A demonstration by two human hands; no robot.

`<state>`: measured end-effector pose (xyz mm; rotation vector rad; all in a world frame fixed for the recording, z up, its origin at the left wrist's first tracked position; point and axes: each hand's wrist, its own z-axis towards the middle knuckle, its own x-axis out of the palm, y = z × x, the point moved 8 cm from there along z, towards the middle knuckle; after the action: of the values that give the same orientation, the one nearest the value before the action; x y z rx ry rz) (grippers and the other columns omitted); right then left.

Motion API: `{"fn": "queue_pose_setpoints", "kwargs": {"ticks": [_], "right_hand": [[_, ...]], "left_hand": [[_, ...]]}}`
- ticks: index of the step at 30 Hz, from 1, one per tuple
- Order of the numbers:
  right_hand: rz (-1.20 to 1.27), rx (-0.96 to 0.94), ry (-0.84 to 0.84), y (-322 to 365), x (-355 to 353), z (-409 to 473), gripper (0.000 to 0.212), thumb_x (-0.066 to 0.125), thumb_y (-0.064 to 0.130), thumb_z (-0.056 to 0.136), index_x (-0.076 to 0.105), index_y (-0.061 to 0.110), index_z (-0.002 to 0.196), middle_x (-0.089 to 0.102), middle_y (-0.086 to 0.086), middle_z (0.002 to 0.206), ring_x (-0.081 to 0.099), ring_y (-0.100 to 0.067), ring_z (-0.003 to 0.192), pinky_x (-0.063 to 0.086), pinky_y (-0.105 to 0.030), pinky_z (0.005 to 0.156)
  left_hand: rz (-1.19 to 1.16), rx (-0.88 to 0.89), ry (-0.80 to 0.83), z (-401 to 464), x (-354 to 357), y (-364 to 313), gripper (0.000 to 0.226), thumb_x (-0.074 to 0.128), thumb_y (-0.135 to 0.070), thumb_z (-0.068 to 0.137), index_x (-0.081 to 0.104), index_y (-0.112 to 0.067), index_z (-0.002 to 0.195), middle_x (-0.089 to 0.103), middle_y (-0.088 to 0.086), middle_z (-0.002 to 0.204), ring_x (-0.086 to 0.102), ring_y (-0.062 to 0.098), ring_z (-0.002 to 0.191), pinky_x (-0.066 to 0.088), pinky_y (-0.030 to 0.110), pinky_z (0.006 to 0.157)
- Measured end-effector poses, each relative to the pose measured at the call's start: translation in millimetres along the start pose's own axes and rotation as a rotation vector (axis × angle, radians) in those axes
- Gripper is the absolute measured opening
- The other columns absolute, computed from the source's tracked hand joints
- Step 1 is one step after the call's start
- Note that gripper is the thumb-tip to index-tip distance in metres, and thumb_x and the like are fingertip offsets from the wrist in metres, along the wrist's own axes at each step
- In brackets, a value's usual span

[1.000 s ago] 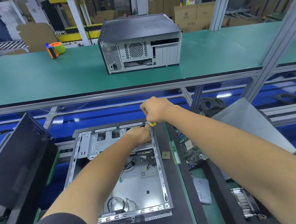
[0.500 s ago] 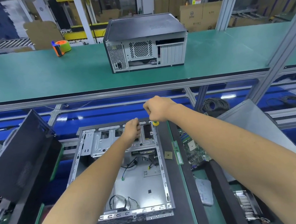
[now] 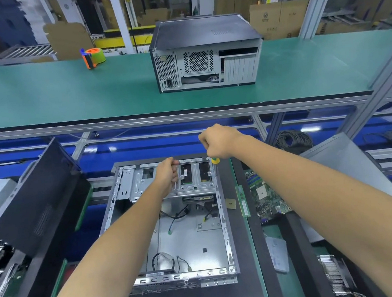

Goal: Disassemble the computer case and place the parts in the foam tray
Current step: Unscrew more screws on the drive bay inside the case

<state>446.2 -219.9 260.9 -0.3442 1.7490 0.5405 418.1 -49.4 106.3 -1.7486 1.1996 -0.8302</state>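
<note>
Both hands work the open case [image 3: 174, 227]: right hand [image 3: 218, 141] grips a screwdriver [image 3: 214, 160]; left hand [image 3: 168, 175] curls on the bracket [image 3: 193, 184].

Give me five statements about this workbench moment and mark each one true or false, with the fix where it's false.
1. The right hand grips a screwdriver with a yellow handle at the far right corner of the open chassis. True.
2. The left hand rests on the green shelf. False: it is on the metal drive bracket inside the chassis.
3. A closed computer case stands on the green shelf, its rear panel facing the camera. True.
4. The tape dispenser lies inside the open chassis. False: it sits on the green shelf, left of the closed case.
5. A circuit board lies right of the open chassis. True.
</note>
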Motion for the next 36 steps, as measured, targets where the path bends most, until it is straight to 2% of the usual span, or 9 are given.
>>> {"fn": "queue_pose_setpoints", "kwargs": {"ticks": [2,6,10,14,19,21,26,32,36], "right_hand": [[0.004,0.001,-0.002,0.1,0.4,-0.2,0.013,0.06,0.003,0.076,0.054,0.014,0.076,0.069,-0.011,0.085,0.058,-0.028,0.074,0.045,-0.035,0.061],[0.02,-0.012,-0.003,1.3,1.2,0.8,0.017,0.06,0.003,0.075,0.05,0.016,0.071,0.072,-0.011,0.097,0.067,-0.031,0.09,0.043,-0.031,0.059],[0.023,-0.017,0.005,1.7,3.1,3.8,0.017,0.057,0.002,0.074,0.048,0.017,0.07,0.07,-0.012,0.125,0.068,-0.031,0.089,0.038,-0.029,0.057],[0.024,-0.006,-0.008,-0.6,2.3,3.2,0.017,0.056,0.002,0.074,0.049,0.017,0.07,0.073,-0.012,0.114,0.065,-0.029,0.079,0.037,-0.029,0.055],[0.036,0.012,-0.024,-2.2,1.1,1.7,0.016,0.059,0.002,0.073,0.052,0.016,0.071,0.067,-0.009,0.084,0.057,-0.028,0.071,0.039,-0.03,0.055],[0.043,0.019,-0.024,-3.2,0.6,1.8,0.016,0.06,0.002,0.073,0.052,0.016,0.071,0.065,-0.008,0.079,0.055,-0.027,0.07,0.042,-0.032,0.056],[0.043,0.017,-0.021,-1.9,1.2,3.5,0.018,0.059,0.002,0.073,0.05,0.017,0.07,0.062,-0.006,0.075,0.056,-0.028,0.07,0.042,-0.032,0.057],[0.03,-0.003,-0.015,5.9,0.8,6.0,0.015,0.056,0.001,0.072,0.052,0.016,0.072,0.069,-0.009,0.083,0.062,-0.03,0.077,0.04,-0.03,0.056],[0.014,-0.016,-0.001,10.7,1.7,6.5,0.017,0.056,0.001,0.072,0.051,0.018,0.072,0.069,-0.009,0.085,0.062,-0.029,0.078,0.04,-0.029,0.056]], "left_hand": [[0.14,0.057,-0.003,-1.3,-2.9,-1.9,0.024,0.039,-0.021,0.109,0.057,-0.007,0.101,0.038,0.0,0.066,0.028,0.012,0.05,0.022,0.027,0.048],[0.666,0.278,0.031,-6.3,0.1,-16.0,0.015,0.06,-0.021,0.101,0.063,-0.007,0.104,0.064,0.007,0.083,0.055,0.022,0.063,0.045,0.031,0.059],[1.035,0.375,0.113,-8.8,6.0,-17.6,0.014,0.068,-0.026,0.098,0.066,-0.012,0.103,0.064,0.006,0.071,0.059,0.018,0.063,0.041,0.029,0.061],[1.115,0.426,0.13,-9.2,6.6,-17.3,0.02,0.064,-0.03,0.101,0.062,-0.011,0.107,0.065,0.008,0.088,0.059,0.021,0.078,0.045,0.034,0.069],[1.222,0.48,0.182,-11.2,9.7,-14.6,0.015,0.057,-0.028,0.104,0.056,-0.013,0.11,0.064,0.007,0.083,0.06,0.024,0.077,0.047,0.039,0.07],[1.257,0.493,0.213,-9.8,10.9,-13.1,0.013,0.055,-0.026,0.104,0.055,-0.014,0.11,0.06,0.001,0.075,0.058,0.02,0.073,0.043,0.037,0.063],[1.338,0.487,0.261,-4.4,8.5,-13.2,0.015,0.055,-0.027,0.104,0.052,-0.013,0.109,0.061,-0.003,0.075,0.052,0.014,0.064,0.035,0.033,0.058],[1.537,0.413,0.345,0.3,22.1,-25.2,0.02,0.05,-0.023,0.105,0.056,-0.006,0.113,0.065,0.012,0.104,0.061,0.031,0.097,0.05,0.043,0.082],[1.555,0.343,0.312,3.2,27.4,-25.3,0.011,0.043,-0.018,0.103,0.049,-0.013,0.094,0.049,0.007,0.088,0.048,0.027,0.084,0.044,0.038,0.076]]}}
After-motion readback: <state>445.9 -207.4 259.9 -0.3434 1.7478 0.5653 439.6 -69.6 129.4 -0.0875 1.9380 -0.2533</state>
